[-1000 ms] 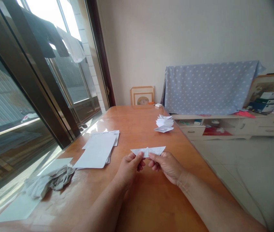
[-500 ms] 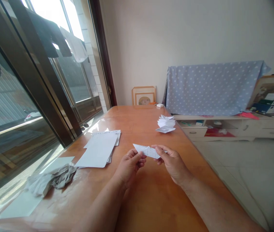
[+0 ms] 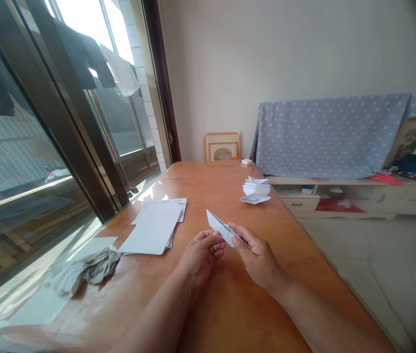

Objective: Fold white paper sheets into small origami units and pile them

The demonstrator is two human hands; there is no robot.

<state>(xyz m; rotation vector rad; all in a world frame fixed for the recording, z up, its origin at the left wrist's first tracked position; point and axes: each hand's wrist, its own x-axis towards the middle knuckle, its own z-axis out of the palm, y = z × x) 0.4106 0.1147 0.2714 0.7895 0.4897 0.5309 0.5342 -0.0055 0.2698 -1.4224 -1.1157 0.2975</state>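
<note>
A folded paper boat [image 3: 221, 228] with printed lines is held above the table, between my two hands. My left hand [image 3: 205, 250] pinches its lower near edge with thumb and fingers. My right hand [image 3: 255, 252] grips the right end, thumb in front and fingers behind, so that end is partly covered. The boat tilts, its pointed left tip raised toward the upper left. Beyond my right hand, several folded paper boats [image 3: 255, 189] stand bunched together near the table's right edge.
White paper sheets [image 3: 152, 230] lie stacked on the wooden table [image 3: 208, 184] left of my hands. A crumpled grey cloth [image 3: 101, 266] lies nearer, at the left edge. At the far end are a small white box [image 3: 246, 161] and framed pictures [image 3: 222, 147].
The paper boat has turned from nearly level to slanting, its left tip up and right end lower. Both hands keep hold of it. The whole view has shifted slightly.
</note>
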